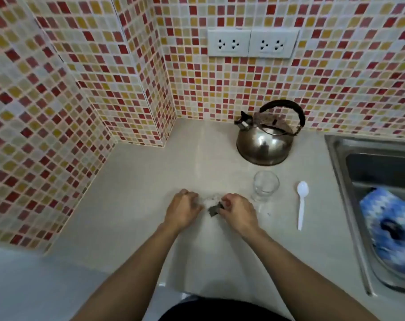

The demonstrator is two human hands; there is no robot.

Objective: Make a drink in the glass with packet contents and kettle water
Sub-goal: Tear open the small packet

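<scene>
Both my hands hold a small packet [211,202] just above the pale counter [136,186]. My left hand [183,208] pinches its pale left end. My right hand [237,209] grips the right end, where a dark torn corner shows between the fingers. An empty clear glass [265,185] stands upright just right of my right hand, apart from it. Behind the glass sits a steel kettle [265,144] with a black handle, its spout pointing left. A white plastic spoon [301,205] lies right of the glass.
A steel sink [343,172] takes up the right side, with a blue and white cloth [391,230] in its basin. Mosaic tiled walls close in the counter at the back and left. Two wall sockets [252,42] sit above the kettle.
</scene>
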